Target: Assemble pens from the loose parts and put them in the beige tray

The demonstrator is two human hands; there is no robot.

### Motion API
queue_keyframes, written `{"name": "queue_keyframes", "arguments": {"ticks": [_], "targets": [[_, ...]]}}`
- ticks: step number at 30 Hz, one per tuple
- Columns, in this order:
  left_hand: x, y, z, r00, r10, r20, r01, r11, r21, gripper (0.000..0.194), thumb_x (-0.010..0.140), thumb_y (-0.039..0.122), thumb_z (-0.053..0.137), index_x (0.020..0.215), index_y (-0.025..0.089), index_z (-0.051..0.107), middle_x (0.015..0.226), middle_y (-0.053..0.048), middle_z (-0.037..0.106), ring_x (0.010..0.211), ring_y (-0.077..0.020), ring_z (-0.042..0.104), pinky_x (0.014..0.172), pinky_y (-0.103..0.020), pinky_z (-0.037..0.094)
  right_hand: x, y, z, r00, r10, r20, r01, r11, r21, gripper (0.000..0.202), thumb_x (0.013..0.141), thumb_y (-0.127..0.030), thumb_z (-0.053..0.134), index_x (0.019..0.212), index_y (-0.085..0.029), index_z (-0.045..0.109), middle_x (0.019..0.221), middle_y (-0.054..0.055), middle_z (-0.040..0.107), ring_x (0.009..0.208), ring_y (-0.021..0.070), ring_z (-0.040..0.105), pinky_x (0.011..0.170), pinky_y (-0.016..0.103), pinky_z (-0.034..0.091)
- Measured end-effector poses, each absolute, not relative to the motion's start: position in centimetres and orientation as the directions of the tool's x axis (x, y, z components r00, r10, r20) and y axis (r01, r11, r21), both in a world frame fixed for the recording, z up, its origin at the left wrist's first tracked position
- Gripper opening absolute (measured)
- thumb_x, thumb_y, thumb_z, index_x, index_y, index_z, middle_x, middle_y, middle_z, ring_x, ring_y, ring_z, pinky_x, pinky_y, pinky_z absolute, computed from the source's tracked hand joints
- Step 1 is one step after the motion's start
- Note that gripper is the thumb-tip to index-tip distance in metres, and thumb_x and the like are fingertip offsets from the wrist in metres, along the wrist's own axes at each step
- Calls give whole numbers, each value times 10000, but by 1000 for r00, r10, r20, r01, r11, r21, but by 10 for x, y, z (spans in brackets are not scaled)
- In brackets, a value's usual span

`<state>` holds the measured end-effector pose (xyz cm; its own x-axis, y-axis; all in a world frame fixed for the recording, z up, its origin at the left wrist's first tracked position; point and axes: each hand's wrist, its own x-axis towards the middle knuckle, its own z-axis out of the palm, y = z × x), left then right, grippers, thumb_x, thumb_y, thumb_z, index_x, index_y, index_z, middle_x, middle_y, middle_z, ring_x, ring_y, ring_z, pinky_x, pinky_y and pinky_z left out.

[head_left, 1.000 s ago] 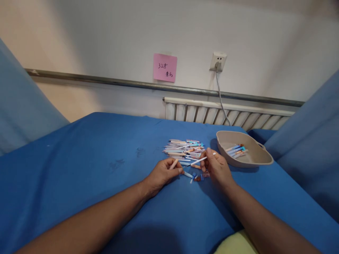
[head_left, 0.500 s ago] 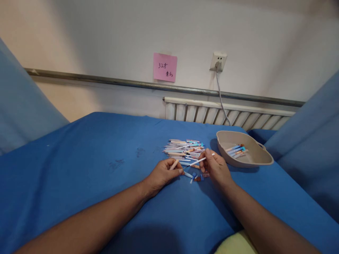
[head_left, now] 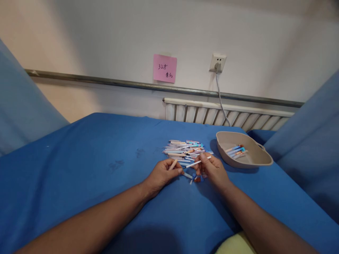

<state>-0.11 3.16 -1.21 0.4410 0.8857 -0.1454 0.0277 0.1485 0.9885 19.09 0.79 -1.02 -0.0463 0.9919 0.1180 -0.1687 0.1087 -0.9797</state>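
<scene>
My left hand [head_left: 164,175] is closed round a peach-coloured pen barrel [head_left: 173,164], which slants up between thumb and fingers. Between the thumb and fingers of my right hand [head_left: 212,169] is a thin white refill [head_left: 196,163]; its dark tip points left, close to my left fingertips. Just beyond both hands lies a pile of pens and pen parts [head_left: 180,148] on the blue cloth. A few small blue and brown parts [head_left: 197,179] rest below my right fingers, partly hidden by them.
A beige basin [head_left: 254,163] holding several pens [head_left: 235,151] stands on the blue cloth [head_left: 106,141] at the right. Behind are a radiator [head_left: 201,113], a metal rail and a plugged-in cable. Blue curtains hang at both sides.
My right hand has moved slightly left and down with the white refill, bringing its tip nearer my left fingertips. My left hand has hardly moved.
</scene>
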Motion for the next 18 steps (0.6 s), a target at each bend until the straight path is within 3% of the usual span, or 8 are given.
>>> {"name": "queue_keyframes", "arguments": {"ticks": [9,18], "targets": [[0,33,-14,380,918,-118,-27,139,990,330,576,326,801,765,131,614,647,32,586,559,-80,490,545,-184,351,191,9,-16,-100,993,70,-211,48,-976,352,793,-510,596,775,-158,613,624,14,657,465,101,552,419,200,449],[-1,29,-10,356,929,-103,17,104,994,257,601,307,770,702,122,622,596,38,563,544,-85,472,538,-192,342,195,8,-15,-246,968,48,-103,23,-994,293,740,-446,677,763,-156,648,598,8,659,465,91,535,477,217,435]]}}
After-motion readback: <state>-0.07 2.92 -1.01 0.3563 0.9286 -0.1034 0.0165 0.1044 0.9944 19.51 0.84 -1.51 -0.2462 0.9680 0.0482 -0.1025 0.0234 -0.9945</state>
